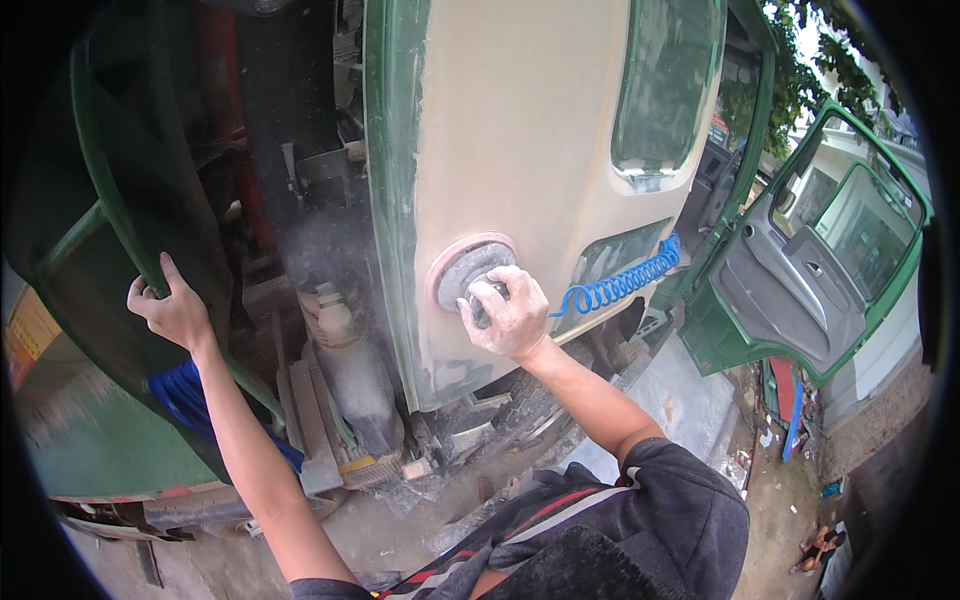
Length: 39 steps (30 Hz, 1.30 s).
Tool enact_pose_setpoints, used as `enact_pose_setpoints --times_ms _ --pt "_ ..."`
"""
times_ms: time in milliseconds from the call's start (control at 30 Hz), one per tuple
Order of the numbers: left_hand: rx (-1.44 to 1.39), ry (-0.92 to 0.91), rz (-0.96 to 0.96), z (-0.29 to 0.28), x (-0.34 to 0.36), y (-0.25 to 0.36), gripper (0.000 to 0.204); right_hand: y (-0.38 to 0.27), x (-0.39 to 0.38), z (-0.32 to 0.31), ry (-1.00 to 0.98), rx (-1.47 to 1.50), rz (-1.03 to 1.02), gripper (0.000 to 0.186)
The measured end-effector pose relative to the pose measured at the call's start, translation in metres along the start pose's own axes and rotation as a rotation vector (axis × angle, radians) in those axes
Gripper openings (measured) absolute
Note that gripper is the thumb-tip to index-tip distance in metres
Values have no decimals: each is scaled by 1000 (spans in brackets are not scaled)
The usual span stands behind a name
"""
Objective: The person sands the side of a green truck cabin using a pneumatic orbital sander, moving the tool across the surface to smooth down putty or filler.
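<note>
My right hand, dusty white, is wrapped round the top of a round orbital sander. Its pinkish disc lies against the cab panel, which is coated in beige filler with green paint along its left edge. A coiled blue air hose stretches from near this hand toward the right side of the cab. Off to the left, my left hand is closed around a green metal bar that curves up the side of the truck.
An open green door with a grey inner lining stands at the right. Below the panel are dusty chassis parts and a grey cylindrical part. Blue cloth hangs by my left forearm. Litter and a red piece lie on the ground at right.
</note>
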<state>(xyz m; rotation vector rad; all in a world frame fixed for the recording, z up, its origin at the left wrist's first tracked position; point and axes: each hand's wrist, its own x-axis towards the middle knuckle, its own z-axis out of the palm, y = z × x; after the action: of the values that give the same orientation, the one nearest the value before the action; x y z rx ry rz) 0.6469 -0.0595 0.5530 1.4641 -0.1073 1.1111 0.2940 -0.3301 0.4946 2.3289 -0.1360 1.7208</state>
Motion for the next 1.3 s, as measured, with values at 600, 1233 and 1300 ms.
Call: enact_pose_setpoints --times_ms 600,1233,1300 --pt "-32 -14 -24 2 -7 2 53 93 351 -56 257 -181 70 35" --pt "5 26 30 2 -6 0 53 114 337 -64 295 -144 -32 38" --pt "-71 -23 -23 4 -10 10 53 117 366 -78 351 -205 -88 30"
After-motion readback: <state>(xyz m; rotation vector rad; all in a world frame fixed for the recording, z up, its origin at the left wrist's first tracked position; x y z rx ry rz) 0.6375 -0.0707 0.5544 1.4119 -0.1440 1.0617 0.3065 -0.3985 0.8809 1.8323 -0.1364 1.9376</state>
